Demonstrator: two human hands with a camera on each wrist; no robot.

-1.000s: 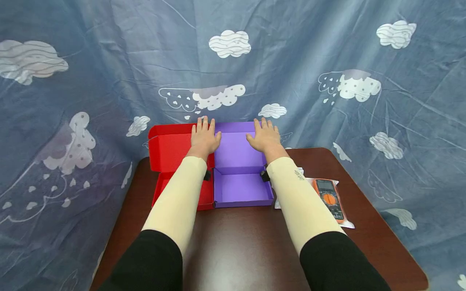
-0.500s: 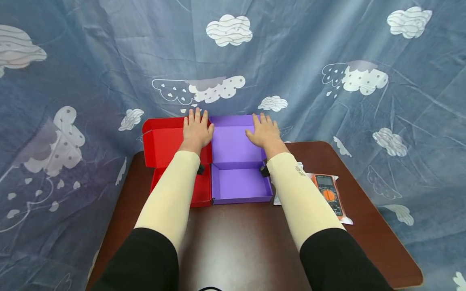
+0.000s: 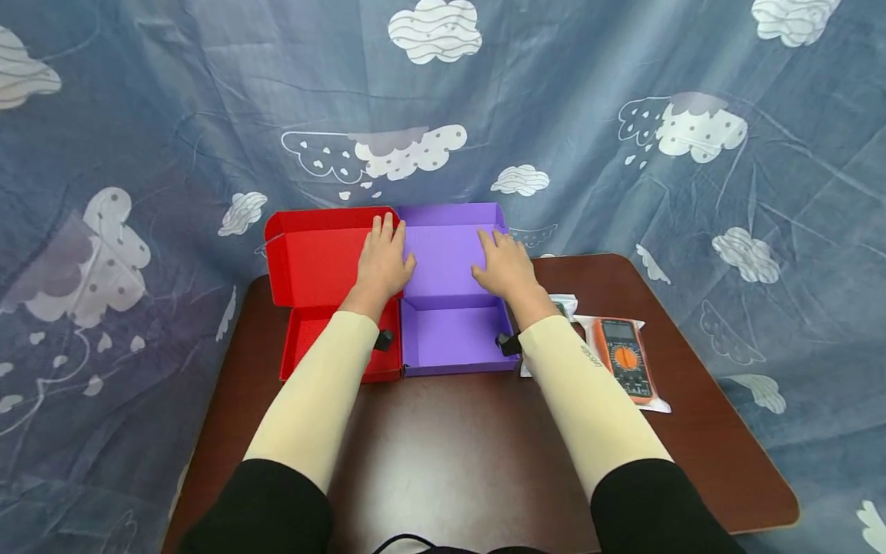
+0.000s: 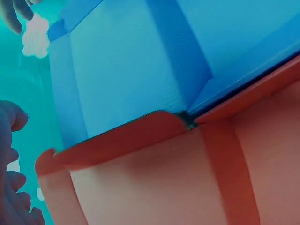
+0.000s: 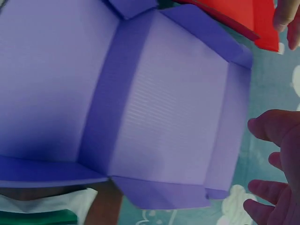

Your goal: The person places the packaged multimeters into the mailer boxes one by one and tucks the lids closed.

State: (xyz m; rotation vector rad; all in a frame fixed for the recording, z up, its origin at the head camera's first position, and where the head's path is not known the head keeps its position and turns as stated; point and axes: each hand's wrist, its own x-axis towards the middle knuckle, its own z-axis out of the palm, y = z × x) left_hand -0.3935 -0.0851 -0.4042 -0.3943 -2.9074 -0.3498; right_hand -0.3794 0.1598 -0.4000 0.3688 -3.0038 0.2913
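Two cardboard boxes stand side by side with lids raised: a red box (image 3: 311, 265) on the left and a purple box (image 3: 443, 265) on the right. Both are bare inside where visible. My left hand (image 3: 382, 261) reaches out over the red lid's right side, fingers extended. Over the right part of the purple lid is my right hand (image 3: 505, 265), its fingers spread and slightly bent. Neither hand holds anything. In the right wrist view the right hand (image 5: 276, 173) is apart from the purple lid (image 5: 173, 103); the left wrist view shows the left hand (image 4: 16, 173) beside the red lid (image 4: 131, 187).
To the right lies an orange multimeter (image 3: 626, 358) in a clear plastic bag. A white and green packet (image 5: 42, 208) lies beside the purple box, partly behind the right forearm. Blue cloud-print cloth (image 3: 554, 92) hangs behind the brown table (image 3: 429, 446). A black cable (image 3: 404, 537) shows at the bottom.
The head view has tilted down a little, so the cloth's clouds sit higher. Both hands have lowered slightly against the lids, the left also moving a bit right; the right hand's fingers bend more.
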